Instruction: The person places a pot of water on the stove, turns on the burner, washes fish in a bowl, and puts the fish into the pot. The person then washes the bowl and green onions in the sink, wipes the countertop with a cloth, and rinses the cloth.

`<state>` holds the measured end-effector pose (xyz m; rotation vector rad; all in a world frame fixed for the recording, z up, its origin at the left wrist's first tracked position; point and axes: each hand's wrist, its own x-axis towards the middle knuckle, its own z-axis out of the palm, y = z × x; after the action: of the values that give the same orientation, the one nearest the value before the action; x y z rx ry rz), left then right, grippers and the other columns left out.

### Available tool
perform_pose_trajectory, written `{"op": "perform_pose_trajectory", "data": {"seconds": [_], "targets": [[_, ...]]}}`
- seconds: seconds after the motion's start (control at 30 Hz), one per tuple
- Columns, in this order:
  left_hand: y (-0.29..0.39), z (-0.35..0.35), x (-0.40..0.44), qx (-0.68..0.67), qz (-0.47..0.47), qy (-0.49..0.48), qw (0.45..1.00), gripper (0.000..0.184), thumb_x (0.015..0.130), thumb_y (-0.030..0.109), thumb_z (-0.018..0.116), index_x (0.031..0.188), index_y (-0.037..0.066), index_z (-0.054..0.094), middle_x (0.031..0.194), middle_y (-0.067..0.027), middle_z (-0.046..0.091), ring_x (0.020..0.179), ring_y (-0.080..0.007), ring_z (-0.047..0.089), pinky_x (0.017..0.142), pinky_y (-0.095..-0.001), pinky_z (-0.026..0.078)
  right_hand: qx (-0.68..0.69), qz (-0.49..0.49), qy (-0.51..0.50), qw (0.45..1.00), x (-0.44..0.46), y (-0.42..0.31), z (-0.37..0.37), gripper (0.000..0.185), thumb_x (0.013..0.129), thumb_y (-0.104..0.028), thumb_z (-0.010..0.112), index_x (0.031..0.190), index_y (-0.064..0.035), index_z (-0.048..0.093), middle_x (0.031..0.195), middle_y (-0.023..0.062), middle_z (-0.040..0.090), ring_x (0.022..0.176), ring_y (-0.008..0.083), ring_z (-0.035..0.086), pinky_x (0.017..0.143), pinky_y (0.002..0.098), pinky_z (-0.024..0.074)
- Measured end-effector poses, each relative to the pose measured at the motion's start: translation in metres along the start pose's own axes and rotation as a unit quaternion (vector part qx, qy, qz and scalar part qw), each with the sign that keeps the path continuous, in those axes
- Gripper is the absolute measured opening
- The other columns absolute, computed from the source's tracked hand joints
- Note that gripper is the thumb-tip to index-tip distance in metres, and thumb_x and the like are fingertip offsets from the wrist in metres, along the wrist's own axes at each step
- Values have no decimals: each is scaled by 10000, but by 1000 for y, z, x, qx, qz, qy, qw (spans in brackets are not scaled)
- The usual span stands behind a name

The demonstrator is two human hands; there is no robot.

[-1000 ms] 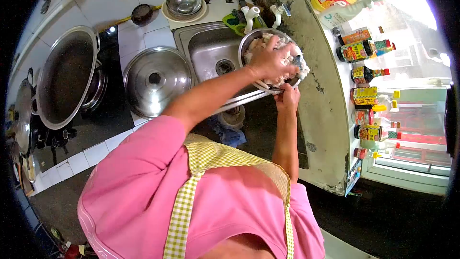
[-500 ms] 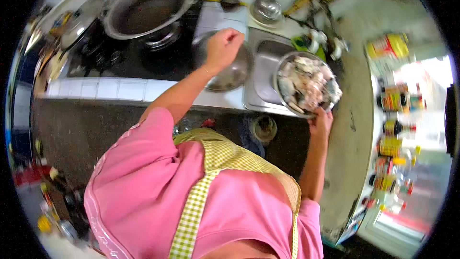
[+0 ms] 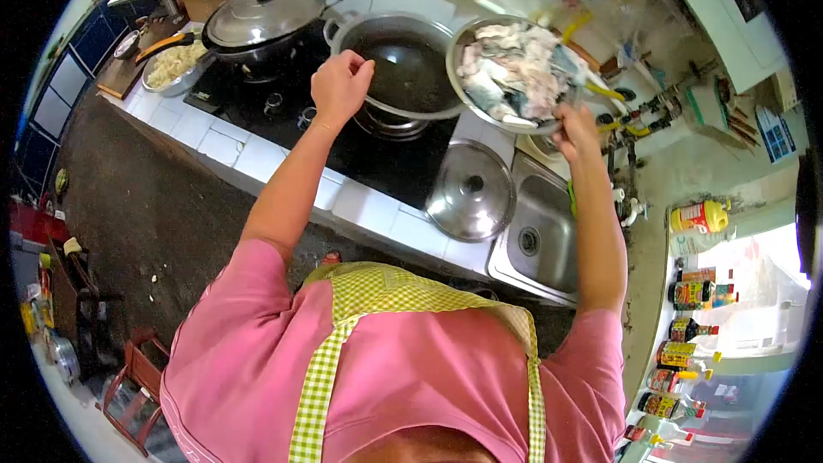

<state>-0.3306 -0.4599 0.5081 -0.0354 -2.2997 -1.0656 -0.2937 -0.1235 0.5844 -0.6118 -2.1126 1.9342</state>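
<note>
Fish pieces (image 3: 523,69), by the look of them, are piled high in a round metal bowl (image 3: 455,73), and that bowl is gripped at its near right edge by the right hand (image 3: 578,130), up beside the wide pot (image 3: 420,113). Only one side is supported by a hand, so a sudden dip could be caused by the weight if that grip were loosened or made slippery by wet fish. Loose pieces could be shed over the low rim, onto the hob (image 3: 369,150) or the white-tiled bench (image 3: 364,206). Dark liquid (image 3: 411,77) is held in the pot, and splashing could be set off by anything dropped from height; whether it is hot cannot be told. The left hand (image 3: 341,86) is loosely closed by the pot's near left side, nothing seen in it, and could be caught by such a splash. Now the textures: pale, ragged, moist-looking flesh is mixed with blue-grey skin, while dull, smooth metal is shown by the pot. A shiny domed lid (image 3: 471,191), round and dark-knobbed, is set between hob and rectangular steel sink (image 3: 549,223)
</note>
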Motion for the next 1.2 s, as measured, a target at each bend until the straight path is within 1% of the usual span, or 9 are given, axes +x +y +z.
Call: {"op": "perform_pose_trajectory", "data": {"seconds": [0.2, 0.27, 0.37, 0.47, 0.6, 0.67, 0.73, 0.77, 1.2], "targets": [[-61, -1, 67, 157, -53, -44, 985, 463, 712, 410, 543, 1021, 75, 462, 854, -139, 576, 829, -312, 551, 699, -437, 404, -67, -35, -85, 993, 38, -1, 106, 105, 653, 32, 435, 756, 19, 445, 527, 70, 431, 339, 152, 409, 236, 263, 288], [-69, 1, 85, 168, -92, -158, 969, 456, 722, 418, 525, 1016, 75, 459, 867, -153, 579, 841, -313, 553, 704, -448, 395, -80, -31, -72, 994, 47, 4, 129, 150, 643, 25, 422, 784, 30, 474, 543, 83, 458, 343, 158, 429, 235, 267, 299], [-76, 5, 95, 192, -73, -159, 966, 378, 746, 371, 495, 975, 71, 466, 835, -153, 592, 804, -318, 566, 679, -438, 393, -244, -36, 4, 969, 59, 10, 150, 209, 659, -33, 442, 853, -2, 514, 606, 93, 508, 418, 147, 459, 279, 265, 344], [-81, 11, 104, 203, -75, -167, 962, 272, 752, 270, 470, 932, 67, 485, 799, -149, 602, 764, -322, 575, 657, -429, 385, -280, -35, -19, 959, 58, 7, 162, 186, 669, -57, 450, 831, -16, 530, 623, 85, 517, 451, 142, 465, 305, 260, 364], [-84, 6, 115, 215, -43, -175, 960, 212, 728, 231, 468, 830, 51, 516, 806, -185, 589, 777, -342, 566, 678, -444, 421, -435, -194, -3, 879, 96, 20, 169, 242, 660, -99, 464, 878, -61, 562, 697, 124, 580, 477, 201, 535, 336, 298, 406], [-83, 4, 118, 216, -32, -182, 959, 198, 715, 205, 464, 814, 47, 530, 803, -184, 590, 777, -343, 566, 685, -443, 421, -462, -179, -3, 869, 95, 13, 176, 319, 656, -112, 457, 961, -95, 548, 751, 159, 593, 541, 254, 573, 438, 347, 453], [-83, 3, 123, 231, -19, -209, 950, 215, 705, 211, 470, 824, 48, 546, 825, -176, 592, 793, -335, 567, 699, -438, 421, -523, -223, -49, 821, 84, -3, 185, 430, 670, -155, 468, 1100, -144, 484, 971, 184, 556, 912, 338, 524, 794, 409, 403], [-83, 2, 124, 230, -18, -209, 950, 215, 705, 211, 470, 824, 48, 546, 825, -176, 592, 793, -335, 567, 699, -438, 421, -557, -296, -19, 776, 92, 7, 186, 442, 682, -141, 463, 1124, -148, 460, 947, 187, 563, 884, 344, 534, 771, 425, 411], [-93, 5, 133, 239, -22, -244, 940, 324, 685, 335, 519, 851, 66, 588, 894, -160, 588, 845, -316, 563, 724, -416, 440, -606, -386, -27, 695, 76, -13, 199, 481, 670, -105, 499, 1139, -178, 422, 748, 190, 578, 709, 360, 562, 626, 455, 445]]}}
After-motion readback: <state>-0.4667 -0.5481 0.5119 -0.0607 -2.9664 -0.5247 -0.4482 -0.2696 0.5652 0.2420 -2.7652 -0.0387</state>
